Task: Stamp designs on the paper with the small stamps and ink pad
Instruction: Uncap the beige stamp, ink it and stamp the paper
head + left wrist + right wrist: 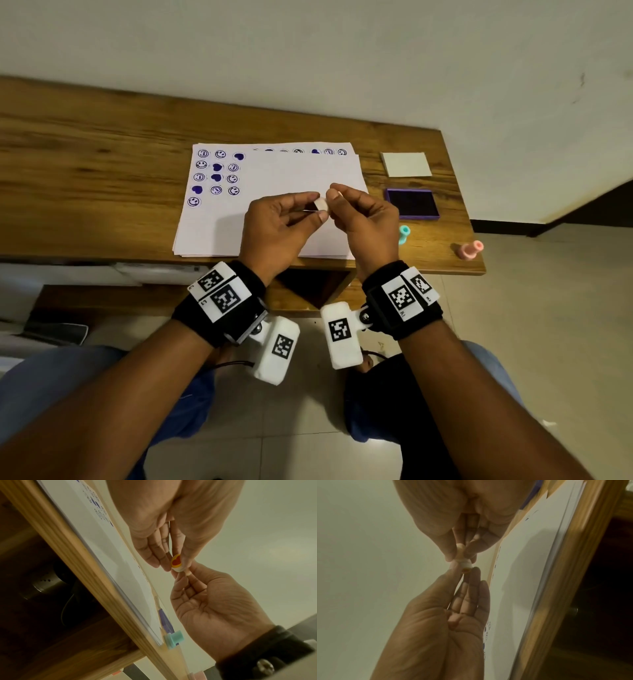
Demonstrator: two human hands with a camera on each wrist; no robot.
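Both hands hold one small cream stamp point(321, 204) in the air above the white paper point(291, 171). My left hand point(318, 206) pinches its white round end between thumb and forefinger; that end bears a yellow disc with a red heart point(176, 561). My right hand point(331, 196) pinches the cream handle point(460, 547) from the other side. Rows of purple smileys and hearts point(215, 178) cover the paper's left part. The open purple ink pad point(412, 202) lies to the right of the paper.
The ink pad's white lid point(406, 164) lies behind it. A teal stamp point(404, 234) stands near my right hand, and a pink stamp point(469, 249) lies at the wooden table's point(85, 164) front right corner. A wall runs behind the table.
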